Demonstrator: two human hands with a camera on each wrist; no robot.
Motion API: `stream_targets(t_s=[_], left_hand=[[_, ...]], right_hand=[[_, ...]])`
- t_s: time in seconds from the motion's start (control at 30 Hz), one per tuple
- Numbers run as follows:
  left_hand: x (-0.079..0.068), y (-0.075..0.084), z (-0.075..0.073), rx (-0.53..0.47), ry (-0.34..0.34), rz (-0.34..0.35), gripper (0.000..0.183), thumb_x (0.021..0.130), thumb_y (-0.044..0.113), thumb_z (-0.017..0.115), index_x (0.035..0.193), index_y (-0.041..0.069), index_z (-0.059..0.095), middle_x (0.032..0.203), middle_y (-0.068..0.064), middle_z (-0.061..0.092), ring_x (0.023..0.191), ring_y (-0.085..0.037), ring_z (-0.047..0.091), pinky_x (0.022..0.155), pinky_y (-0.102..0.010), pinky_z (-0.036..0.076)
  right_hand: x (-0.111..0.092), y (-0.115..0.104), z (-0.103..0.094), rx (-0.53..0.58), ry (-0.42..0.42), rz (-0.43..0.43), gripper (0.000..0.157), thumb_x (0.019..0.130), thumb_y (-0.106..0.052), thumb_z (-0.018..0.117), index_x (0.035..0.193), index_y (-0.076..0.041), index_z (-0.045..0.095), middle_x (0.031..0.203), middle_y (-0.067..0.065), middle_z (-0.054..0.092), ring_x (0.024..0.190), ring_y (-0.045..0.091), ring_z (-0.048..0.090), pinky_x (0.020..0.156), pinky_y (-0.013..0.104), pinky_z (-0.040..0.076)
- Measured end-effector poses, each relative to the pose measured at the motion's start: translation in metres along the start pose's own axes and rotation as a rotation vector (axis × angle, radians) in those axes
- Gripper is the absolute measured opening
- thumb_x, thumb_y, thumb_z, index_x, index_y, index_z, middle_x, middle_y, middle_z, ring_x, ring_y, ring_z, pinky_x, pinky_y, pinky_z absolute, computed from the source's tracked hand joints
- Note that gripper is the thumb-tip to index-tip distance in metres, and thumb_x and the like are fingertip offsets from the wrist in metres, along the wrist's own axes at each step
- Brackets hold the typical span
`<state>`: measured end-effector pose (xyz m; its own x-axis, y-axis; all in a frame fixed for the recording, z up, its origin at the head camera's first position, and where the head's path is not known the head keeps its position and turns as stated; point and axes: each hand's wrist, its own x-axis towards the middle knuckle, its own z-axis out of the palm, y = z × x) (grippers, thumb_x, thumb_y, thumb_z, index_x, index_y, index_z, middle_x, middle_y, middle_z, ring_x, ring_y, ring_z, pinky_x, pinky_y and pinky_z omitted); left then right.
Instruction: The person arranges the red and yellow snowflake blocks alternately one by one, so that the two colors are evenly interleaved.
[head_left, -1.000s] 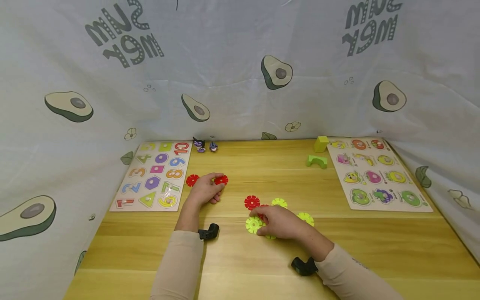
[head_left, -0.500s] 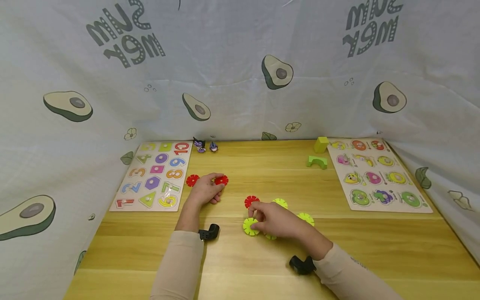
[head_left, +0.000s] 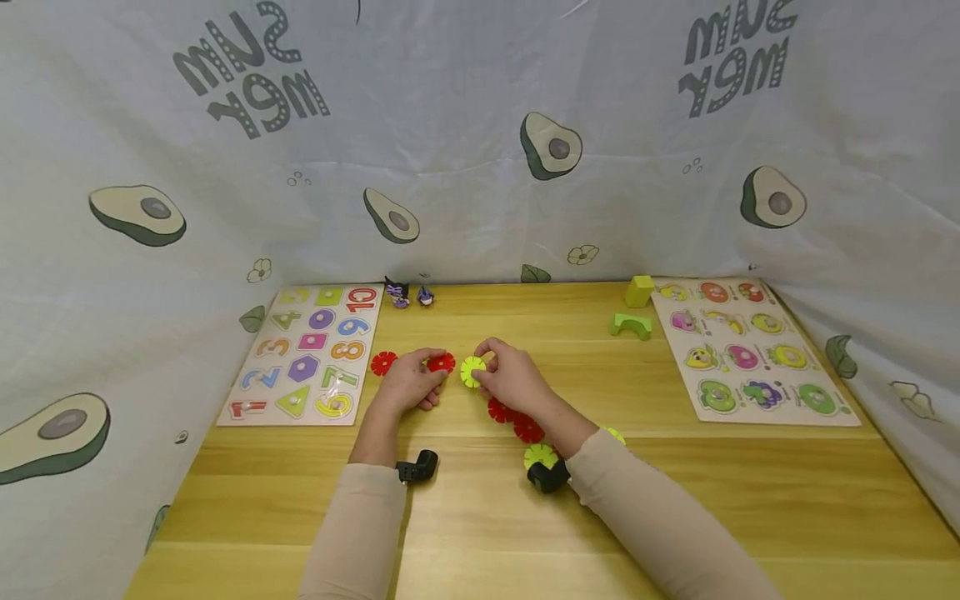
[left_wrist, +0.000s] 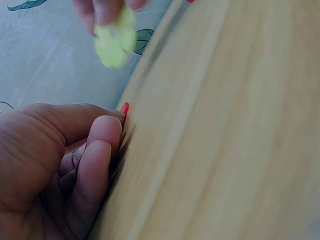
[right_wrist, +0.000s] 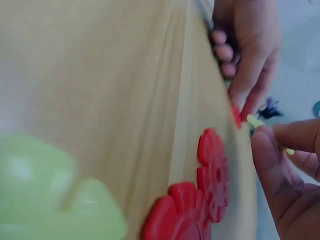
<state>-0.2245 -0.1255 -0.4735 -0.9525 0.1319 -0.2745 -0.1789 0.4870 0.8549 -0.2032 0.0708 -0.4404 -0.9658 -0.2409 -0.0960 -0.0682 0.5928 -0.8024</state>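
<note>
My left hand (head_left: 407, 383) pinches the rim of a red notched plastic disc (head_left: 442, 362) low over the table; only its red edge shows in the left wrist view. Just to the right, my right hand (head_left: 514, 382) holds a yellow notched disc (head_left: 471, 372) upright between thumb and fingers. A small gap separates the two discs in the head view. Another red disc (head_left: 383, 363) lies left of my left hand. Below my right hand are two more red discs, one (head_left: 528, 428) in front of the other (right_wrist: 214, 175).
A yellow disc (head_left: 539, 457) lies partly behind the right wrist camera, another (head_left: 617, 435) by the sleeve. A number puzzle board (head_left: 291, 408) is at left, a fruit puzzle board (head_left: 757, 415) at right. Green blocks (head_left: 632, 325) and small purple figures (head_left: 397, 293) stand near the back.
My right hand has lifted a yellow disc from the pile and carried it up and left toward the left hand's red disc. The left hand has stayed in place.
</note>
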Motion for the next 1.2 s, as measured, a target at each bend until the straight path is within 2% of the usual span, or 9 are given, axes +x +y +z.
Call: stream_targets(t_s=[0.13, 0.3, 0.43, 0.63, 0.8, 0.97, 1.2], left_hand=[[0.000, 0.000, 0.000, -0.005, -0.002, -0.002, 0.040, 0.089, 0.021, 0.062, 0.128, 0.022, 0.053, 0.070, -0.012, 0.061, 0.051, -0.021, 0.061, 0.046, -0.033, 0.053], [-0.001, 0.000, 0.001, -0.012, -0.002, -0.002, 0.039, 0.090, 0.019, 0.062, 0.128, 0.021, 0.054, 0.068, -0.013, 0.060, 0.049, -0.020, 0.060, 0.046, -0.033, 0.053], [-0.002, 0.001, 0.001, -0.007, 0.006, -0.007, 0.039, 0.089, 0.020, 0.062, 0.127, 0.022, 0.054, 0.068, -0.013, 0.061, 0.049, -0.020, 0.060, 0.046, -0.033, 0.053], [-0.002, 0.002, 0.000, -0.011, -0.002, 0.001, 0.040, 0.089, 0.019, 0.062, 0.128, 0.021, 0.053, 0.068, -0.013, 0.060, 0.049, -0.019, 0.059, 0.046, -0.033, 0.053], [-0.001, 0.002, 0.001, -0.010, -0.011, 0.005, 0.041, 0.089, 0.021, 0.063, 0.129, 0.022, 0.053, 0.069, -0.013, 0.061, 0.050, -0.020, 0.060, 0.047, -0.033, 0.053], [0.000, 0.003, 0.003, 0.003, -0.028, 0.031, 0.046, 0.087, 0.025, 0.065, 0.131, 0.023, 0.051, 0.067, -0.011, 0.060, 0.049, -0.019, 0.060, 0.047, -0.032, 0.053], [0.000, 0.011, 0.017, -0.039, -0.103, 0.083, 0.051, 0.087, 0.023, 0.065, 0.134, 0.019, 0.047, 0.063, -0.012, 0.059, 0.047, -0.020, 0.059, 0.046, -0.036, 0.053]], right_hand=[[0.023, 0.002, 0.000, -0.114, -0.009, 0.071, 0.024, 0.089, -0.018, 0.063, 0.109, -0.012, 0.052, 0.063, 0.004, 0.062, 0.052, 0.017, 0.059, 0.044, 0.026, 0.046], [0.039, 0.002, -0.002, -0.130, -0.077, 0.151, 0.030, 0.088, -0.019, 0.064, 0.112, -0.010, 0.050, 0.061, 0.008, 0.061, 0.050, 0.019, 0.059, 0.047, 0.025, 0.050], [0.044, 0.000, -0.001, -0.203, -0.095, 0.162, 0.036, 0.087, -0.023, 0.066, 0.116, -0.010, 0.048, 0.058, 0.007, 0.059, 0.047, 0.018, 0.058, 0.046, 0.025, 0.049], [0.046, 0.003, 0.003, -0.305, -0.068, 0.163, 0.048, 0.085, -0.034, 0.067, 0.121, -0.009, 0.047, 0.062, 0.004, 0.059, 0.045, 0.017, 0.055, 0.047, 0.027, 0.044], [0.038, 0.007, -0.002, -0.225, -0.053, 0.132, 0.049, 0.087, -0.037, 0.063, 0.126, -0.012, 0.045, 0.067, 0.006, 0.058, 0.048, 0.017, 0.052, 0.048, 0.027, 0.044], [0.017, 0.010, -0.016, -0.175, -0.054, 0.066, 0.049, 0.088, -0.036, 0.063, 0.130, -0.016, 0.046, 0.072, 0.006, 0.057, 0.055, 0.018, 0.052, 0.049, 0.029, 0.044], [-0.011, 0.020, -0.028, -0.195, -0.137, 0.017, 0.048, 0.083, -0.031, 0.070, 0.124, -0.015, 0.053, 0.075, 0.003, 0.055, 0.056, 0.017, 0.051, 0.049, 0.030, 0.044]])
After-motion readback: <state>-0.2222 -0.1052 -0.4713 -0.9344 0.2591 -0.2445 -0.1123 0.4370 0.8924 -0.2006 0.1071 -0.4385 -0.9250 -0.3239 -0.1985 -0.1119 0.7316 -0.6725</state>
